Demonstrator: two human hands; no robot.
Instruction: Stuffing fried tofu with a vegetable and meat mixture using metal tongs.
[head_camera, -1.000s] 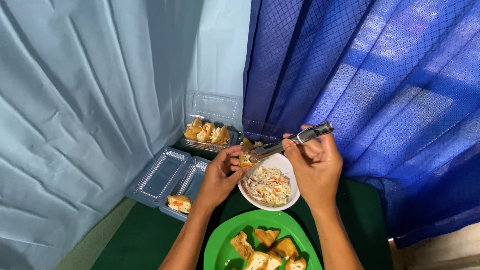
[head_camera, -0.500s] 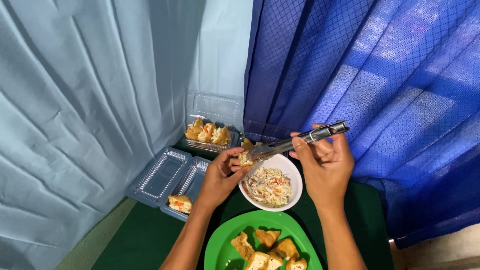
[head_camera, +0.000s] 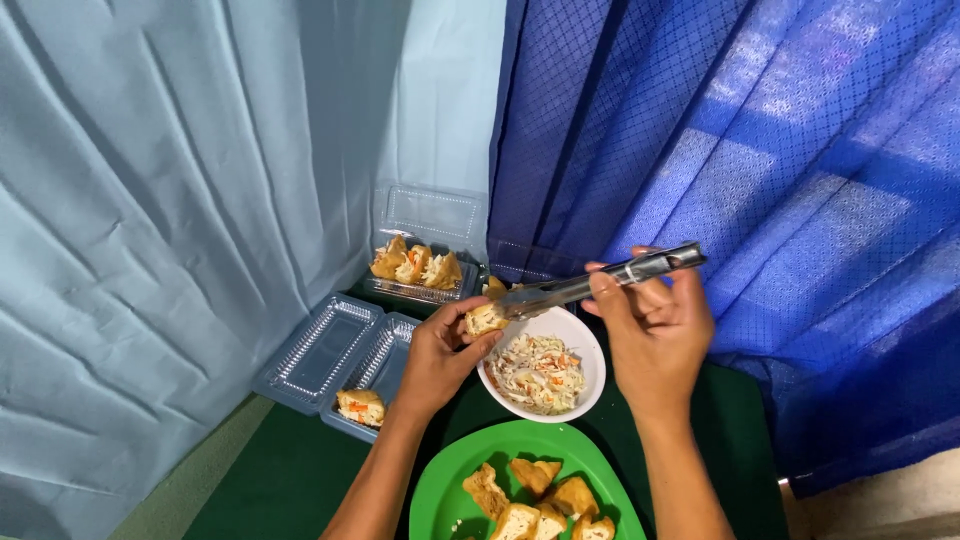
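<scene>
The left hand (head_camera: 440, 355) cups a piece of fried tofu (head_camera: 485, 318), its fingers curled closed around the piece, just above the far left rim of a white bowl (head_camera: 590, 385) that holds shredded vegetable filling (head_camera: 540, 372). The right hand (head_camera: 655, 335) grips a pair of metal tongs (head_camera: 600, 282) near their back end, fingers closed on the handles; the tongs run leftward and their tips meet the tofu piece held in the left hand. Near the bowl, a green plate (head_camera: 445, 495) carries several plain fried tofu pieces (head_camera: 535, 495). To the left, an open clear plastic container (head_camera: 320, 350) lies on the green worktop (head_camera: 270, 480) with one filled tofu piece (head_camera: 361, 406) in its near half. Farther back, a second clear container (head_camera: 430, 215) stands with its lid propped up and holds a row of filled tofu pieces (head_camera: 415, 266). A pale blue curtain (head_camera: 170, 200) hangs on the left and a dark blue curtain (head_camera: 760, 150) on the right.
</scene>
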